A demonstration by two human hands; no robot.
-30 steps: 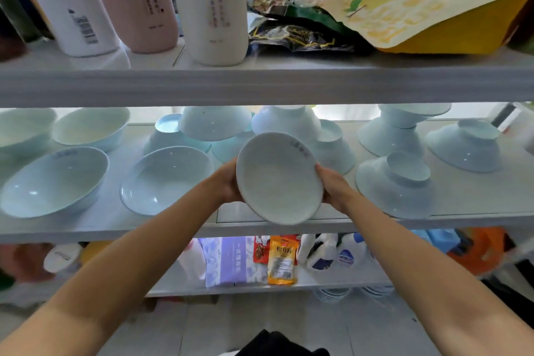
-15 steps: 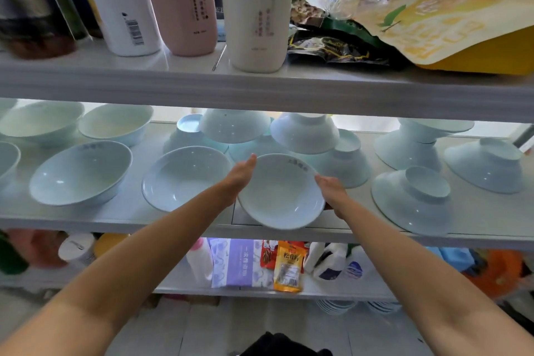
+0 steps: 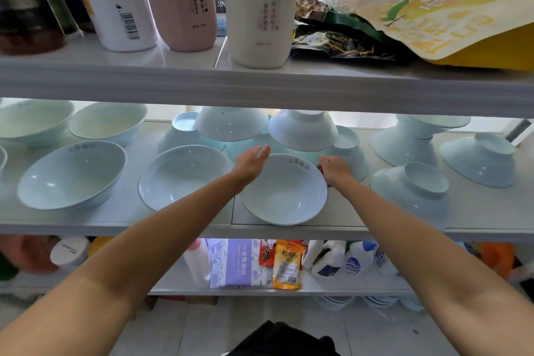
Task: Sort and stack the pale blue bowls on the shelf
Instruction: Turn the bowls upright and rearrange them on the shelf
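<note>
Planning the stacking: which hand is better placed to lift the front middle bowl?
Right: the right hand holds the bowl by its rim; the left hand is open, holding nothing.

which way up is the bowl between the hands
Upright: the bowl sits on the shelf with its hollow inside facing up, unlike the overturned bowl beside it, foot ring up.

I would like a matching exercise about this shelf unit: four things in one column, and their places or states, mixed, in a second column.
Column one
1. pink bottle
2. orange packet
3. centre front bowl
4. front right bowl

Column two
a. lower shelf
b. middle shelf, upright
c. upper shelf
d. middle shelf, upside down

Pairs: 1-c, 2-a, 3-b, 4-d.
</note>
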